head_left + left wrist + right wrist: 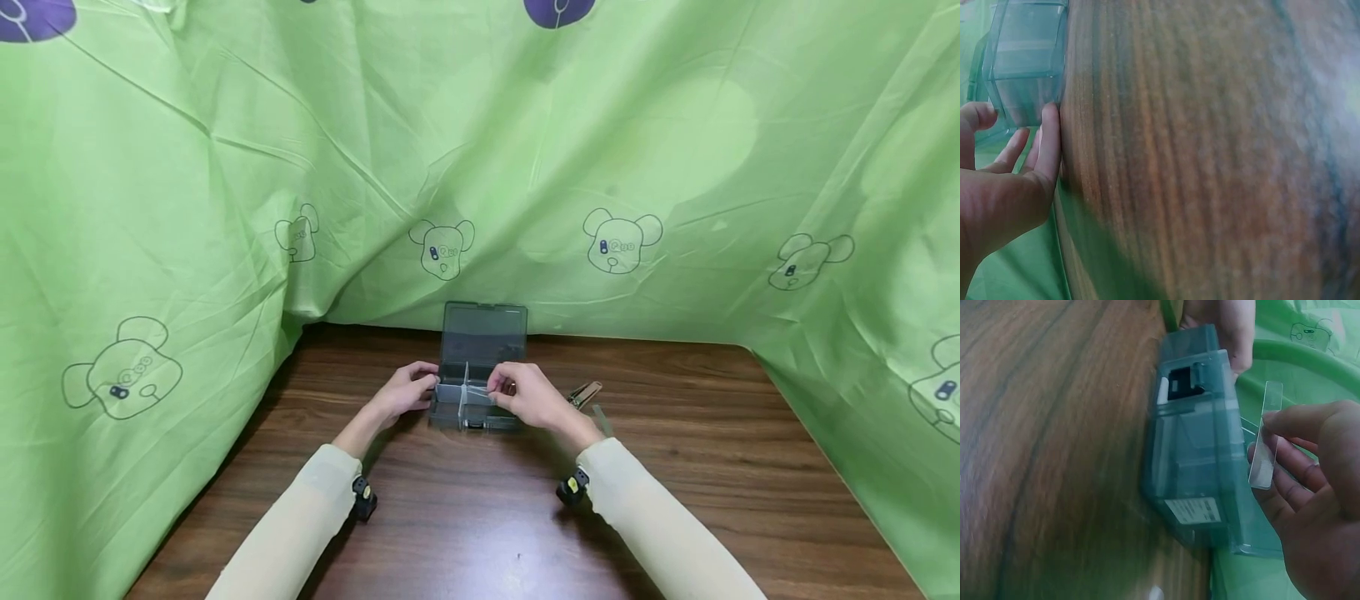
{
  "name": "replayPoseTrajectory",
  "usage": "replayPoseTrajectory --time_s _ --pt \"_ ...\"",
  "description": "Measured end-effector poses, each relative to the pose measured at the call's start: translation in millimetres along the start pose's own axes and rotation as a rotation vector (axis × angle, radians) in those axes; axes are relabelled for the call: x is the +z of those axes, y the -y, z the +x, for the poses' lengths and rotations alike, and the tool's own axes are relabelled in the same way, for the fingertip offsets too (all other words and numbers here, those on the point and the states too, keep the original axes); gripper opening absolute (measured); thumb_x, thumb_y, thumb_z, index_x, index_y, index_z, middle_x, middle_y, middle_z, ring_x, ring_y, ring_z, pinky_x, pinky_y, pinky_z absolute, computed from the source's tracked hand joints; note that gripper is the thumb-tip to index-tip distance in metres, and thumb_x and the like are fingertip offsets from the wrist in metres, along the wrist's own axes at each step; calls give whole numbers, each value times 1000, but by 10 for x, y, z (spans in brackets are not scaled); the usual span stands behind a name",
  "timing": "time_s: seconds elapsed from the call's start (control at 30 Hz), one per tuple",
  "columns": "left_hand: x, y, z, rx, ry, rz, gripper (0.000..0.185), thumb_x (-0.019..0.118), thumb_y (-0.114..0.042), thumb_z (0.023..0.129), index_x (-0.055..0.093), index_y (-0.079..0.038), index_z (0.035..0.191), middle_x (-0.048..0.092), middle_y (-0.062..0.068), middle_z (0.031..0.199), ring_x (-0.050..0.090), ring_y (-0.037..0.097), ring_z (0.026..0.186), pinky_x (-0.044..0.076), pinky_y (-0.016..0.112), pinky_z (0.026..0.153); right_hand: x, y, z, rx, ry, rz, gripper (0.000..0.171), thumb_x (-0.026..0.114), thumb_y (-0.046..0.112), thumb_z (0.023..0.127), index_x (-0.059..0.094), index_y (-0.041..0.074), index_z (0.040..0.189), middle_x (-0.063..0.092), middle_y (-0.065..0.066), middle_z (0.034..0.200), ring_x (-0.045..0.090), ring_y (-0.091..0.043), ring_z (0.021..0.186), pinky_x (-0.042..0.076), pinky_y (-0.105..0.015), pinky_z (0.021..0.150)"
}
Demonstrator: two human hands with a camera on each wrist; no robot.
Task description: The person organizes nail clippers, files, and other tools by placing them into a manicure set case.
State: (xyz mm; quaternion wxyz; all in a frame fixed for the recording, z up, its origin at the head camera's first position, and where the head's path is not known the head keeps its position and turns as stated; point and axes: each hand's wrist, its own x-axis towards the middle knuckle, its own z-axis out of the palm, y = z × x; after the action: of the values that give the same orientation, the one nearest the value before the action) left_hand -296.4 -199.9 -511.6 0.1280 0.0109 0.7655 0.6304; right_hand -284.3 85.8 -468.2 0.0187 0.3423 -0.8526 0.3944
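A small clear grey plastic box (474, 414) stands on the wooden table (480, 517) with its lid (484, 333) raised towards the cloth. My left hand (409, 389) grips the box's left end, thumb over the rim and fingers against the wall; the left wrist view shows those fingers (1049, 140) on the box (1022, 69). My right hand (527, 397) pinches a thin clear divider strip (1266, 437) between thumb and fingers, just over the right half of the box (1197, 456). A white divider stands upright inside the box.
Green cloth (225, 167) printed with bear outlines hangs behind and along both sides of the table. Two loose clear strips (586, 393) lie on the wood right of the box. Small black cameras (363, 498) sit on both wrists.
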Motion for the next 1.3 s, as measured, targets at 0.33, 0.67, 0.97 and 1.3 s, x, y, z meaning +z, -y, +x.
replayPoseTrajectory --time_s 0.33,0.67,0.97,1.3 --pt "-4 -21 2 6 16 -4 46 54 -15 109 47 4 150 55 28 143 60 42 131 57 50 102 134 -10 33 -30 4 -59 15 78 1 91 69 13 88 66 6 83 61 -8 76 55 -26 70" --pt "-3 -3 19 -6 0 2 43 55 -15 108 50 1 148 60 23 138 63 36 126 58 47 100 132 -14 5 -9 30 -60 12 81 4 92 71 8 95 66 7 86 63 -8 79 57 -26 73" --pt "-5 -11 13 -12 -11 1 42 56 -15 107 52 -1 147 62 21 134 66 32 120 60 45 96 -125 -25 -175 -49 15 -77 12 83 6 90 73 7 96 67 5 87 64 -11 80 56 -28 73" --pt "-22 31 44 -6 -2 5 42 55 -16 108 52 0 147 61 21 135 65 31 120 60 45 97 -512 -255 -474 26 41 -125 13 83 6 90 74 7 99 68 8 90 64 -10 81 61 -37 76"
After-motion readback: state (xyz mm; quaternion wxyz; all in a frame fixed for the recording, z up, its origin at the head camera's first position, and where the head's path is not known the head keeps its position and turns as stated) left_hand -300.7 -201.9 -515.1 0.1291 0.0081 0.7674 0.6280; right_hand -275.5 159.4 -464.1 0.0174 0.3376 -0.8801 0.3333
